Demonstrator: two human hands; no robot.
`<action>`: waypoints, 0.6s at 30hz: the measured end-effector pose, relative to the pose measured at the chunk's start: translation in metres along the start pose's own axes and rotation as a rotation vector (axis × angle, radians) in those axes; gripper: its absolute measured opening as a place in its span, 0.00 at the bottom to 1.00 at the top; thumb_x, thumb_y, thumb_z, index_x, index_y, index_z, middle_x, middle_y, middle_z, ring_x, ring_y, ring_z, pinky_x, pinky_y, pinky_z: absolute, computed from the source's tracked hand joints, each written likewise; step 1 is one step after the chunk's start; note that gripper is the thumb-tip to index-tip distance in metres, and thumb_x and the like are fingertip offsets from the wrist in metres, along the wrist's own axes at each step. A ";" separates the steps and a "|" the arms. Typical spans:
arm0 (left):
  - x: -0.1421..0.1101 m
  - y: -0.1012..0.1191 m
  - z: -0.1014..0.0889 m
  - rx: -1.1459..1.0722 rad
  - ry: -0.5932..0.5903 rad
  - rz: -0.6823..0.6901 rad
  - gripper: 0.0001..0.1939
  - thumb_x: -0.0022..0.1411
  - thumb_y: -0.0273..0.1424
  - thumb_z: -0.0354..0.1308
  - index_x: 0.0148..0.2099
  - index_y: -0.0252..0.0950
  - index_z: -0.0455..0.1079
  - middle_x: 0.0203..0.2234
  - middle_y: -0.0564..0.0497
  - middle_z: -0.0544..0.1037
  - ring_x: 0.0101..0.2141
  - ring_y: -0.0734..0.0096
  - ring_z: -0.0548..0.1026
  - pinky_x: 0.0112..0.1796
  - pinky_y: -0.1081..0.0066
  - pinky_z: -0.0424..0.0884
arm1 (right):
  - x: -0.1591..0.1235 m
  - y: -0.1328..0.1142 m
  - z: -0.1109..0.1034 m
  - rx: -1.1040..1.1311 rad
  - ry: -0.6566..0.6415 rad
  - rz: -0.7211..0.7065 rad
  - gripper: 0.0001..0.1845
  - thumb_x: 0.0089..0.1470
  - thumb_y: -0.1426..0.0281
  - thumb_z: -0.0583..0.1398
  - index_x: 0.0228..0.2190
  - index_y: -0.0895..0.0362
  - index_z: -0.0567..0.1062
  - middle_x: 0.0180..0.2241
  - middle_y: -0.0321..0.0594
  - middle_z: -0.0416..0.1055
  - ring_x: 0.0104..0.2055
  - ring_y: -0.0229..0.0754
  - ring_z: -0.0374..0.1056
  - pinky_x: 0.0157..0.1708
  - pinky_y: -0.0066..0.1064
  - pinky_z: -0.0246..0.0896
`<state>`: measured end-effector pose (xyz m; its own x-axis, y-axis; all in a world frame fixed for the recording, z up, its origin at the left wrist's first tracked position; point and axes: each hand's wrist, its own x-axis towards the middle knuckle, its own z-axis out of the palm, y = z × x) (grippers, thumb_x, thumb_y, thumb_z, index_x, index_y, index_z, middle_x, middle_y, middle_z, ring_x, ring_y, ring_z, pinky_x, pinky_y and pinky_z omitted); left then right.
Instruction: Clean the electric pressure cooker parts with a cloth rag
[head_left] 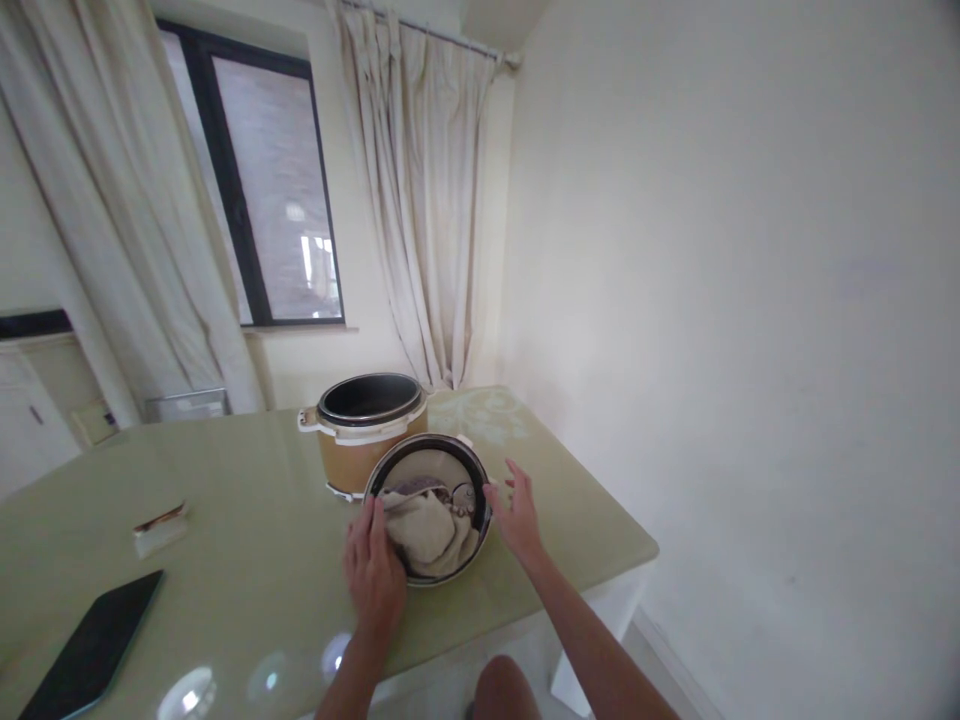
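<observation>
A round cooker lid (481, 466) lies with its inner side up near the table's right end, its far edge in front of the cooker. A crumpled beige cloth (420, 527) rests inside it, beside a small round metal fitting (463, 497). My left hand (373, 567) grips the lid's left rim, its fingers together along the edge. At the right rim is my right hand (517, 513), fingers apart, the tips at or close to the edge; contact is unclear. Behind the lid stands the gold-brown cooker (341, 455), uncovered, with a dark inner pot (371, 400).
The glossy green table (247, 540) bears a dark phone or tablet (94, 645) at front left and a small packet (160, 528) beyond it. A white wall (720, 300) borders the right side. Curtains (427, 200) and a window (274, 190) are behind.
</observation>
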<state>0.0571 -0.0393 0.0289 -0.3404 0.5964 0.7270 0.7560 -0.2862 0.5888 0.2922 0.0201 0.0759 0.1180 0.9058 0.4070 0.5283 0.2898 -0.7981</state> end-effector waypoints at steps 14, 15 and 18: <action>0.049 0.050 0.023 0.167 -0.811 0.505 0.38 0.55 0.38 0.68 0.67 0.45 0.67 0.58 0.42 0.75 0.58 0.48 0.71 0.59 0.52 0.65 | -0.020 0.030 0.039 0.302 -0.064 0.104 0.34 0.71 0.43 0.39 0.46 0.51 0.74 0.44 0.45 0.78 0.49 0.48 0.75 0.53 0.41 0.71; 0.053 0.050 0.026 0.154 -0.809 0.539 0.32 0.56 0.38 0.67 0.64 0.45 0.70 0.58 0.43 0.75 0.57 0.49 0.70 0.60 0.52 0.64 | -0.022 0.030 0.040 0.367 -0.064 0.103 0.35 0.70 0.41 0.41 0.46 0.52 0.75 0.43 0.44 0.78 0.48 0.48 0.75 0.52 0.40 0.71; 0.062 0.051 0.041 0.172 -0.777 0.589 0.24 0.59 0.38 0.66 0.58 0.43 0.73 0.56 0.43 0.74 0.57 0.48 0.68 0.58 0.52 0.65 | -0.023 0.032 0.042 0.501 -0.068 0.106 0.35 0.68 0.38 0.45 0.46 0.52 0.76 0.43 0.43 0.79 0.48 0.49 0.75 0.52 0.40 0.69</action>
<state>0.0971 0.0133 0.0892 0.5311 0.7375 0.4173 0.7784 -0.6192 0.1035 0.2706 0.0213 0.0221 0.0856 0.9515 0.2955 0.0463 0.2924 -0.9552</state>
